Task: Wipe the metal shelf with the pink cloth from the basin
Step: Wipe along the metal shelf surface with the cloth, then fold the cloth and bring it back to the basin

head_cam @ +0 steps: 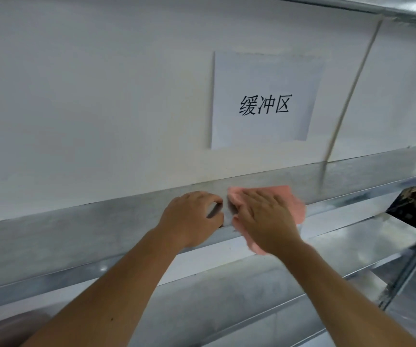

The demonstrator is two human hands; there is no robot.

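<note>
The pink cloth is a thin, soft salmon-coloured rag, spread fairly flat with rumpled edges, one corner bunched up at its left end. It lies on the metal shelf, a dull grey galvanised board with a mottled sheen, and drapes down over the shelf's front lip. It sits below the paper sign, a white sheet with black printed characters stuck to the white wall behind the shelf.

The right hand lies palm-down on top of the cloth, fingers straight and slightly spread, pressing it against the shelf; pink shows beyond the fingertips, to the right of the hand and below the wrist. The left hand rests on the bare metal just left of the cloth, below and left of the sign, its fingers curled over so the tips are tucked under; whether it pinches the cloth's left corner I cannot tell. The two hands are just beside each other, a narrow gap between them.

A pale cord hangs slanting down the wall to the right of the sign.
</note>
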